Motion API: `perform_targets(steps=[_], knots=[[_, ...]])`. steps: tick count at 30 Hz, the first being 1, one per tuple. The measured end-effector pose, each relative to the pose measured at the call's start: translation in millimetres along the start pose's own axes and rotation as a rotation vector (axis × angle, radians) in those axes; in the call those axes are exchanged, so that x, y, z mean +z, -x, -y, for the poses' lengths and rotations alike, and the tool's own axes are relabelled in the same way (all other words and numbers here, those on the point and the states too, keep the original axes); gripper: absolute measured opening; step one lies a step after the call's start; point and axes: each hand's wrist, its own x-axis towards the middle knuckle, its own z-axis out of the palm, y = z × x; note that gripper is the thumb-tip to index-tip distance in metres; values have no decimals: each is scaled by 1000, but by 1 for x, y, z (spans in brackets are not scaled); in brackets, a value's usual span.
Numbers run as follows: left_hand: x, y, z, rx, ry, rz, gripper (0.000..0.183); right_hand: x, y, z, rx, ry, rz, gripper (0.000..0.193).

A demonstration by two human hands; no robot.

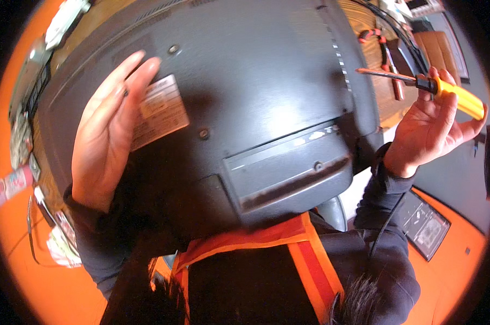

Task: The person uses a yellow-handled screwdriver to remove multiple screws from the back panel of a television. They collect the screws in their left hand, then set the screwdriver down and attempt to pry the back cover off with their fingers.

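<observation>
Black plastic housing, one, large, back upward, taken here as landmark; head view, the sole view: it lies over a wooden tabletop, its near edge toward the wearer's red and orange apron. Pale printed label, one, on the housing's left part. Round fixing points, three noted: one above the label, one to the label's right, one in the recessed strip near the housing's near edge; whether each is filled or vacant cannot be told. Left hand, one, bare, raised over the housing's left part, fingers extended and loosely together, gripping nothing plainly visible; a small dark spot at a finger, possibly a screw, cannot be settled. Right hand, one, bare, beyond the housing's right edge, fingers wrapped about a yellow-handled screwdriver, its tip pointing back toward the housing, apart from every fixing point. Red-handled pliers, one pair, on the tabletop beyond the housing's upper right. Stage of work, as judged: back cover in place and the housing unopened; no fixing point is being driven, and how many have been dealt with, or remain, is not shown.
</observation>
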Motion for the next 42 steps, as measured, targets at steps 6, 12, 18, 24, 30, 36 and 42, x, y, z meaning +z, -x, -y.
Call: perform_targets(steps=[6, 12, 18, 24, 30, 36, 42], knots=[[-15, 3, 11, 48, 239, 80, 35, -31, 5, -2, -115, 36, -261, 52], [-8, 9, 3, -88, 145, -178, 27, -11, -6, -27, -25, 63, -250, 53], [7, 10, 7, -35, -41, -195, 32, -13, 9, -28, 75, 95, -165, 63], [10, 10, 8, -31, -47, -156, 41, -9, 16, -19, -85, 216, -13, 70], [-7, 14, 10, -21, -86, -228, 40, -5, 17, -15, -104, 232, 11, 72], [-20, 14, 7, -52, 38, -41, 42, -5, 19, -14, -90, 203, 7, 73], [-12, 19, 8, -48, 43, -274, 26, -6, 19, -14, -105, 185, 42, 73]])
